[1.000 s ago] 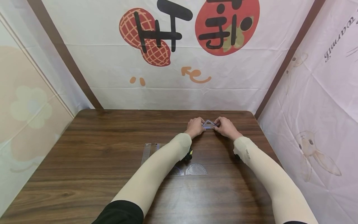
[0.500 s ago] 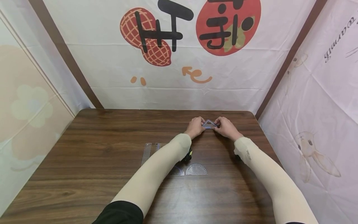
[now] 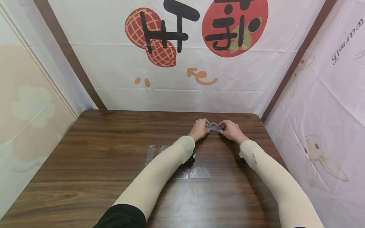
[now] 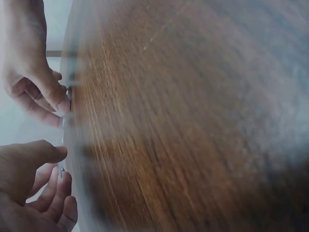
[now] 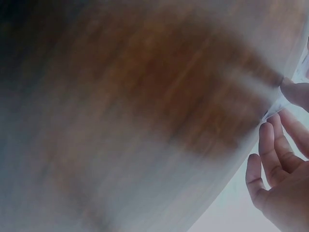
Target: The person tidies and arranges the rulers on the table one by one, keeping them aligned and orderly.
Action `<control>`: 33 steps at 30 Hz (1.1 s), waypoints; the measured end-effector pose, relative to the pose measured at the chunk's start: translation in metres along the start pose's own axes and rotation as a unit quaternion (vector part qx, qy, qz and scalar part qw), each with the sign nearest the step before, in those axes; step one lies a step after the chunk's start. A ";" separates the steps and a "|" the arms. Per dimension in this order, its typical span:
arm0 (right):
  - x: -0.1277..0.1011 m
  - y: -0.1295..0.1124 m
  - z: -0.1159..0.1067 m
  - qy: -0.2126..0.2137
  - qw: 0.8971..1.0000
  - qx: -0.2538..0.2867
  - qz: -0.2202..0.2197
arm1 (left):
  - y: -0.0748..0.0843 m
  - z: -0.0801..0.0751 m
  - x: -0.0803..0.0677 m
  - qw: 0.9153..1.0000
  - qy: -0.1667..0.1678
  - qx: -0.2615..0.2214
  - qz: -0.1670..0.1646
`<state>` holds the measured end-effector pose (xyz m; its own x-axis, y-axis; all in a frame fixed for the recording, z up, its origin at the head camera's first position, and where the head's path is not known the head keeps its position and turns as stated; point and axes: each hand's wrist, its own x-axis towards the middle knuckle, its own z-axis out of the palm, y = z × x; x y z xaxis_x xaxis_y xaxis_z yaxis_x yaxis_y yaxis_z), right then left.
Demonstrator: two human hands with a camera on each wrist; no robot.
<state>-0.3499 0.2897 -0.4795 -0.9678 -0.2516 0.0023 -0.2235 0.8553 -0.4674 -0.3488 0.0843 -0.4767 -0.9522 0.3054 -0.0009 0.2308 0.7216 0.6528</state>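
Near the far edge of the table, a small clear set square (image 3: 213, 129) with blue edges spans the space between the two hands, its peak pointing away. My left hand (image 3: 199, 129) pinches its left corner with thumb and fingers. On the opposite corner, my right hand (image 3: 231, 130) has a similar pinch. In the left wrist view, the left hand (image 4: 29, 181) is at the lower left and the right hand (image 4: 31, 72) above it, with the thin edge of the set square between them. The right wrist view shows the right hand (image 5: 289, 179) at a clear corner.
A clear protractor (image 3: 200, 173) lies on the brown wooden table (image 3: 99, 177), nearer than the hands. Beside it, a second protractor (image 3: 182, 174) is partly hidden by the left forearm. Farther left lies a clear ruler (image 3: 149, 155). A printed cloth wall (image 3: 171, 98) stands behind the table.
The head view has shifted very slightly. Both hands keep their pinch on the set square, in nearly the same place.
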 end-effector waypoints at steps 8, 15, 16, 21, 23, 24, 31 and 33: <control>0.000 0.002 0.000 0.001 1.000 -0.018 -0.013 | -0.003 -0.003 -0.002 1.000 0.007 0.023 0.017; -0.004 -0.001 -0.003 0.006 0.999 -0.026 -0.028 | -0.004 -0.007 -0.005 0.998 0.010 0.047 0.028; -0.004 -0.001 -0.004 0.006 0.999 -0.026 -0.030 | -0.004 -0.008 -0.006 0.998 0.010 0.050 0.028; -0.007 -0.005 -0.005 0.004 0.999 -0.023 -0.042 | -0.006 -0.010 -0.010 0.998 0.011 0.056 0.028; -0.009 -0.006 -0.005 0.004 0.999 -0.022 -0.047 | -0.007 -0.011 -0.013 0.998 0.011 0.055 0.031; -0.010 -0.006 -0.005 0.004 0.999 -0.020 -0.048 | -0.008 -0.012 -0.014 0.998 0.011 0.053 0.033; -0.020 -0.011 -0.006 0.003 0.999 -0.011 -0.053 | -0.011 -0.016 -0.024 0.997 0.005 0.047 0.057; -0.022 -0.012 -0.006 0.004 0.998 -0.011 -0.054 | -0.011 -0.018 -0.026 0.997 0.006 0.049 0.061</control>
<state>-0.3265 0.2876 -0.4683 -0.9386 -0.3401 0.0586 -0.3296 0.8329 -0.4446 -0.3304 0.0575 -0.4705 -0.9184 0.3870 0.0826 0.3619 0.7369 0.5709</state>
